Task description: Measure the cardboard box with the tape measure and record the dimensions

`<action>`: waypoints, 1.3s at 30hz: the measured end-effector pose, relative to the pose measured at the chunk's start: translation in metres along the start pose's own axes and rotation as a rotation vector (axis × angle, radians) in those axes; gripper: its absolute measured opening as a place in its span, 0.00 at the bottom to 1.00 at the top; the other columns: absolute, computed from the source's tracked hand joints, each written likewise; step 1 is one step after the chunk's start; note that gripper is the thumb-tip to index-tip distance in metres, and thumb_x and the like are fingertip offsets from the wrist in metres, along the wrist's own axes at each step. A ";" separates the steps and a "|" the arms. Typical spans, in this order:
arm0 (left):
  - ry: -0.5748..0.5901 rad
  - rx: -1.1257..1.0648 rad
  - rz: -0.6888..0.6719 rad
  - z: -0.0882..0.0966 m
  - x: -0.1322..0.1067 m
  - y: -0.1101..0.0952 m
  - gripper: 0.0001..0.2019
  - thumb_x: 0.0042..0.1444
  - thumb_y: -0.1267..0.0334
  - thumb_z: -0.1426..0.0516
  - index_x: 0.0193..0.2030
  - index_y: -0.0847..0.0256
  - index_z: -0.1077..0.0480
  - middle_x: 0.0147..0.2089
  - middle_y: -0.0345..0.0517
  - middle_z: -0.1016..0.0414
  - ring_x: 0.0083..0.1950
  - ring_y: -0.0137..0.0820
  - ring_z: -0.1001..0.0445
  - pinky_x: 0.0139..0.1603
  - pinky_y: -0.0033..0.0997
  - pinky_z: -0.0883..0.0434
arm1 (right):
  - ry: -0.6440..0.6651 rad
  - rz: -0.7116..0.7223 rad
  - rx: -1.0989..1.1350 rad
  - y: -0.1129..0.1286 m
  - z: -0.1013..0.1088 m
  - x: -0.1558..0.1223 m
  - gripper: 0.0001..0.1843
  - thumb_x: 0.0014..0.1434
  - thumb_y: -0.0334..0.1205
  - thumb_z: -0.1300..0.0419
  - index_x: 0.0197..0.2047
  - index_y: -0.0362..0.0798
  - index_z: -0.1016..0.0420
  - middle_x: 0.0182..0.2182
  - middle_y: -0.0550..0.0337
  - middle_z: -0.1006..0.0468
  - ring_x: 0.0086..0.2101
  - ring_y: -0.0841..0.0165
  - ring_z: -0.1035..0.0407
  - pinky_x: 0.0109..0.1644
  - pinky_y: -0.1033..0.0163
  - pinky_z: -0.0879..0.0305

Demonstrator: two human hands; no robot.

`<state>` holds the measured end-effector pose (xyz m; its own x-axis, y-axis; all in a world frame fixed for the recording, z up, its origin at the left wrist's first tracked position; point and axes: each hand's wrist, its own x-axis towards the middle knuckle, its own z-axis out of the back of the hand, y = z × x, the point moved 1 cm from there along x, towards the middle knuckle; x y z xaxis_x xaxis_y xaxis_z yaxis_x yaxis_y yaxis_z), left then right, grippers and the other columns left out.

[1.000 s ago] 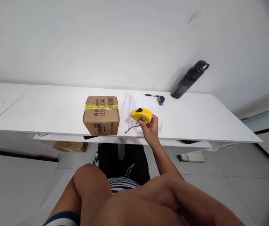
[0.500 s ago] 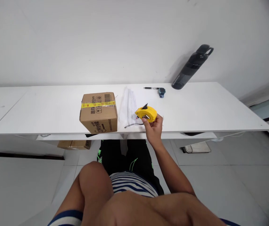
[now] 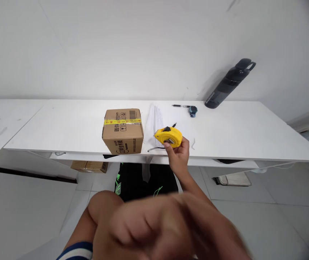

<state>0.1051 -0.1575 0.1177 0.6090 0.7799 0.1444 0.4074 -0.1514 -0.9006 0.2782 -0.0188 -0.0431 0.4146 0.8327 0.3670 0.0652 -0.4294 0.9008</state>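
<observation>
My right hand (image 3: 180,155) is closed around a yellow tape measure (image 3: 168,136), above the front part of the white desk. The thumb presses its near side, and a dark pointed tip shows behind the case. A dark wrist strap (image 3: 156,148) hangs out to its left. Close to the camera, my left hand (image 3: 149,227) is large and blurred, its fingers partly curled; what it holds, if anything, does not show. Left of the tape measure stands a taped cardboard box (image 3: 123,128). Papers (image 3: 158,117) lie between the box and the tape measure.
A pen (image 3: 181,105) and a small bluish object (image 3: 192,111) lie toward the back of the white desk (image 3: 238,137). A dark bottle (image 3: 229,85) stands at the back right near the wall. Another carton (image 3: 89,166) is below the desk.
My left hand has come into view low in front of the camera. The camera view has shifted, so the desk items appear farther right. My right hand keeps hold of the tape measure.
</observation>
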 end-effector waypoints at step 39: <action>0.059 1.744 -0.230 0.156 0.122 0.192 0.23 0.51 0.44 0.36 0.44 0.61 0.28 0.70 0.60 0.38 0.71 0.43 0.39 0.71 0.48 0.42 | 0.301 -0.061 -0.503 -0.070 0.020 0.107 0.17 0.63 0.53 0.51 0.31 0.50 0.34 0.22 0.64 0.30 0.27 0.67 0.35 0.35 0.62 0.37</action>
<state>0.1515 0.0029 -0.1015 0.6865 0.6632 0.2982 -0.6327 0.7469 -0.2045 0.3367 0.0935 -0.0712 0.1429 0.9448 0.2948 -0.3883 -0.2205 0.8948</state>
